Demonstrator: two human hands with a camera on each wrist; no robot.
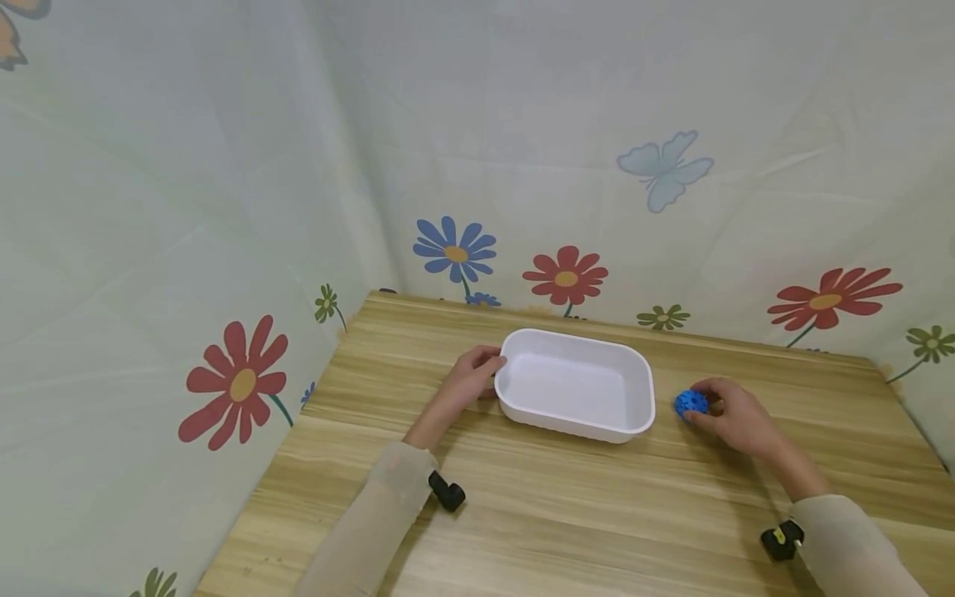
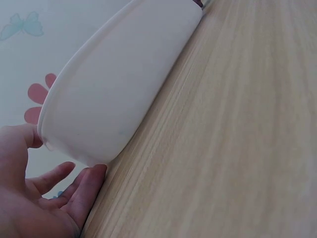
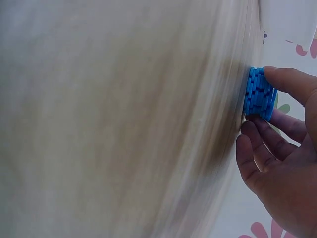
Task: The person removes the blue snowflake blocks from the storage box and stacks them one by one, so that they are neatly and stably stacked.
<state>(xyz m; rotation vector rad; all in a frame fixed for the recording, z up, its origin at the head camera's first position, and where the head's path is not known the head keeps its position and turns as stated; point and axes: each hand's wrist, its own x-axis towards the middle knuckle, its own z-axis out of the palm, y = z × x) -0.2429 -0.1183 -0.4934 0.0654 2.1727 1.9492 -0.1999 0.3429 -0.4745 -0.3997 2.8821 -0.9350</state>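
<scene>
In the head view a white rectangular tray (image 1: 570, 385) with rounded corners sits on the wooden table. My left hand (image 1: 477, 373) is at its left end. The left wrist view shows the thumb at the rim of the tray (image 2: 114, 84), with the other fingers fairly straight and fingertips low by its base. To the right of the tray, my right hand (image 1: 739, 417) pinches a stack of blue notched discs (image 1: 691, 404) between thumb and fingers. In the right wrist view the stack (image 3: 260, 94) is right at the tabletop, its layers facing the camera.
The wood-grain table (image 1: 567, 514) ends at the back against a pale curtain (image 1: 522, 124) printed with flowers and butterflies. The curtain also runs along the left side. Small black devices (image 1: 448, 492) are strapped at both wrists over light sleeves.
</scene>
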